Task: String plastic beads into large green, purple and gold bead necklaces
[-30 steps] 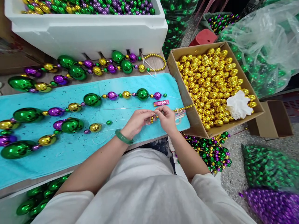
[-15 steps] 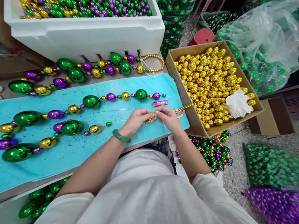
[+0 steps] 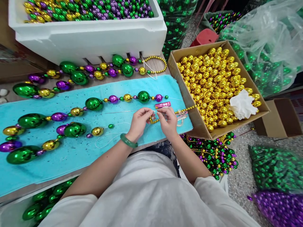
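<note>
Left hand (image 3: 141, 121) and right hand (image 3: 168, 119) held gold beads (image 3: 155, 121) in nearly closed fingers, likely for fine control.

Gold bead strand (image 3: 187, 109) partly behind right hand (image 3: 168, 120)

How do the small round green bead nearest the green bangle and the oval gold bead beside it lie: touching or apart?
Apart: the head view shows turquoise towel between the green bead and gold bead.
</note>
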A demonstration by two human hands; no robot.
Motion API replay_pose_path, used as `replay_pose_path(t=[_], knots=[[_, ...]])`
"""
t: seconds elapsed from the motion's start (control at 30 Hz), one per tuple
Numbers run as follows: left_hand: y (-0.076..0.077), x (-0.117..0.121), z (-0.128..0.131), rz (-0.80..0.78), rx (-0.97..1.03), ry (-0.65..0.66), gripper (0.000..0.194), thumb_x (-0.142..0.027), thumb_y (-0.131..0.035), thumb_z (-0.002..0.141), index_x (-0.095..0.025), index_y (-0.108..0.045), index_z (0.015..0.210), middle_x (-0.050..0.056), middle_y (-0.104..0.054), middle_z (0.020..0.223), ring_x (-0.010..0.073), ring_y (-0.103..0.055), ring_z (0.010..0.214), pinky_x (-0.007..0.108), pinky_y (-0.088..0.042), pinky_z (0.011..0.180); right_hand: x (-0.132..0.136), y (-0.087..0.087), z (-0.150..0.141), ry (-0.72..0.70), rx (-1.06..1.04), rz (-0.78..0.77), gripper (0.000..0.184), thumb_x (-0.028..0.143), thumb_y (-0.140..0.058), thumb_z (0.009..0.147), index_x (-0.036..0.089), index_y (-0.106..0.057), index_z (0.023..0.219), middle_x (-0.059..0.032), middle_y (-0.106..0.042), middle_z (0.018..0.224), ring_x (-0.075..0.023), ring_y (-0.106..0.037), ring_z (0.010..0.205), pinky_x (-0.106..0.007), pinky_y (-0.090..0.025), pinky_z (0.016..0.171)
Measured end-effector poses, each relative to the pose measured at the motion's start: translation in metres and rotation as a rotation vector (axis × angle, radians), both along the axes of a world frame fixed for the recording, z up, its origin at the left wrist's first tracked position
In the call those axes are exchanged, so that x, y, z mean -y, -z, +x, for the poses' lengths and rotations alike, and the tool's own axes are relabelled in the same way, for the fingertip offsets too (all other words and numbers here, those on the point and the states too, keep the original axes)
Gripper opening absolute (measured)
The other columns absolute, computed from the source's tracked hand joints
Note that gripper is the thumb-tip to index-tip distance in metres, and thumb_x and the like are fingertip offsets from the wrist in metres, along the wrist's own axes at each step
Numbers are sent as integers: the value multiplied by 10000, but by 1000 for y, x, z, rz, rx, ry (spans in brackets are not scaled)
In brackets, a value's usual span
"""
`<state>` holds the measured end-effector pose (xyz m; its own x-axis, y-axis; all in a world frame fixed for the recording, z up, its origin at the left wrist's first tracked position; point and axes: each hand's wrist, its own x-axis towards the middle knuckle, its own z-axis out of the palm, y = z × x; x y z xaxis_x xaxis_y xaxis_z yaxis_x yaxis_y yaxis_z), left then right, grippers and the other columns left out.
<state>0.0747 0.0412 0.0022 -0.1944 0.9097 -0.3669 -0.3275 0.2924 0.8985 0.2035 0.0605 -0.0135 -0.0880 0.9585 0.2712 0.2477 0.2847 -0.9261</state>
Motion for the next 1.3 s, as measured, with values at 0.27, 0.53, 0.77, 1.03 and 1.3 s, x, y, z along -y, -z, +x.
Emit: replay_pose_path(t=[0.27, 0.53, 0.77, 1.03, 1.3], knots=[[-6, 0, 0, -16, 87, -35, 203, -326, -768, 623, -158, -673, 682, -7, -597, 645, 90, -493, 603, 208, -346, 512, 1, 0, -1, -63, 153, 243, 131, 219, -580, 908, 197, -710, 910, -45, -576, 803, -155, -535, 734, -301, -475, 655], [-8, -1, -7, -109, 179, 40, 249, -306, -833, 530, -154, -692, 668, 10, -628, 705, 109, -540, 671, 206, -375, 517, -10, 2, 8, -136, 130, 140, 119, 279, -638, 884, 199, -727, 888, -19, -558, 739, -133, -495, 649, -274, -441, 585], [-7, -3, -12, -147, 119, 115, 301, -335, -857, 494, -145, -699, 667, 11, -636, 659, 101, -528, 616, 209, -357, 508, -13, -1, 13, -178, 98, 94, 126, 296, -658, 856, 203, -714, 792, -19, -557, 713, -141, -492, 650, -286, -433, 600], [-4, -2, -11, -119, -41, 179, 326, -420, -802, 583, -137, -713, 719, 28, -645, 626, 109, -515, 574, 236, -326, 522, -15, -2, 12, -85, -39, -25, 156, 294, -618, 830, 195, -606, 711, -16, -564, 710, -160, -513, 717, -304, -427, 661], [-12, 0, -12, -58, -175, 218, 244, -386, -727, 645, -153, -662, 674, -12, -574, 568, 97, -454, 551, 245, -326, 554, -24, 0, 12, 26, -71, -30, 157, 269, -574, 840, 196, -556, 702, -13, -550, 730, -154, -506, 718, -298, -401, 674]])
